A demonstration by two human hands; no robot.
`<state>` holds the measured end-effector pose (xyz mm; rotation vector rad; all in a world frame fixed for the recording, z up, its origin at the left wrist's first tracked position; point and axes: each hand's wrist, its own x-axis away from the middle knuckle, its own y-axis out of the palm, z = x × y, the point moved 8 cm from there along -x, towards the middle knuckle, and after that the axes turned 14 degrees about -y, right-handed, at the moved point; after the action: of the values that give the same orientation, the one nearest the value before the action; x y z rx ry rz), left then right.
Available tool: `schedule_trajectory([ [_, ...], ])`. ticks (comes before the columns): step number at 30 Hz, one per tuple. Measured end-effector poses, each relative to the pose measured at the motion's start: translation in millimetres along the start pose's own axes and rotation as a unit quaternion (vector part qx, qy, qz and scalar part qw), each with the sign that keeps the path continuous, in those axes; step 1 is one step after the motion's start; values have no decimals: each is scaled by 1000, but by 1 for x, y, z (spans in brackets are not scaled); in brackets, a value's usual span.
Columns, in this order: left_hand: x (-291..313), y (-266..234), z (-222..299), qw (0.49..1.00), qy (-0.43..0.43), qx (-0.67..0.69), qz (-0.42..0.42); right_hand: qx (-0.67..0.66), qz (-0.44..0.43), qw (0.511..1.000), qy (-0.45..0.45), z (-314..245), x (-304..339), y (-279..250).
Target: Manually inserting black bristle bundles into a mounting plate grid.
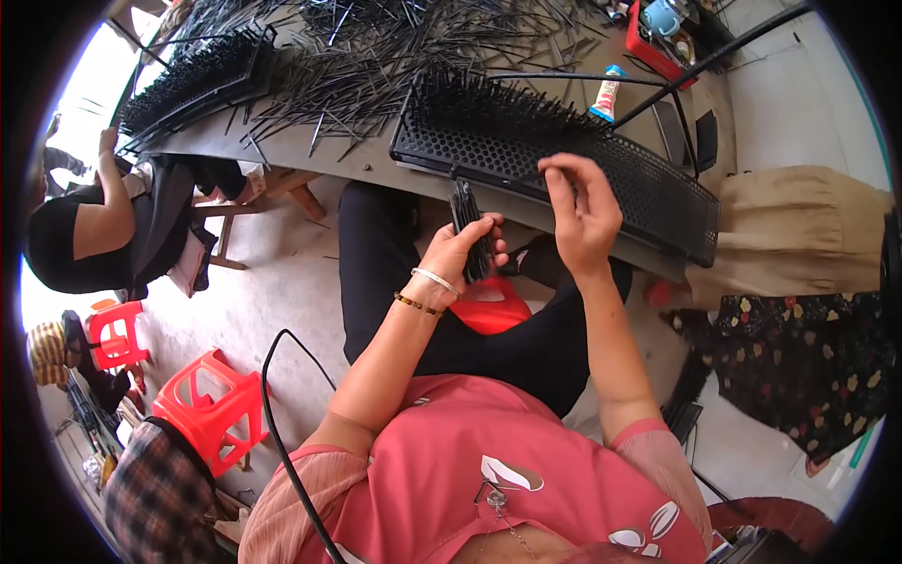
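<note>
My left hand [458, 252] is closed around a bundle of thin black sticks [465, 209], which points up toward the table's front edge. To its right, my right hand [584, 214] is raised with thumb and fingertips pinched together. Whatever lies in that pinch is hard to make out against the dark rack behind it. This black perforated rack [658, 202] sits along the table edge. Many black sticks [507, 103] stand upright in its left and far part, while its right part shows bare holes. My right fingertips are beside its front edge.
Loose black sticks [329, 80] are heaped across the grey table. A second filled rack [202, 85] stands far left, near another person [103, 216]. A tube-shaped packet [608, 92], a phone [671, 130] and a red tray [648, 47] lie right. Red stools [211, 404] stand on the floor.
</note>
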<state>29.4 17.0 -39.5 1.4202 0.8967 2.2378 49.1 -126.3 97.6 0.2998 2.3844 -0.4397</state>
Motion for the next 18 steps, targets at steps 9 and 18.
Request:
schedule_trajectory([
  [9, 4, -7, -12, 999, -30, 14, -1, -54, 6, 998, 16, 57, -51, 75],
  [18, 4, -15, -3, 999, -23, 31, -7, -36, -68, 997, 13, 68, -51, 115],
])
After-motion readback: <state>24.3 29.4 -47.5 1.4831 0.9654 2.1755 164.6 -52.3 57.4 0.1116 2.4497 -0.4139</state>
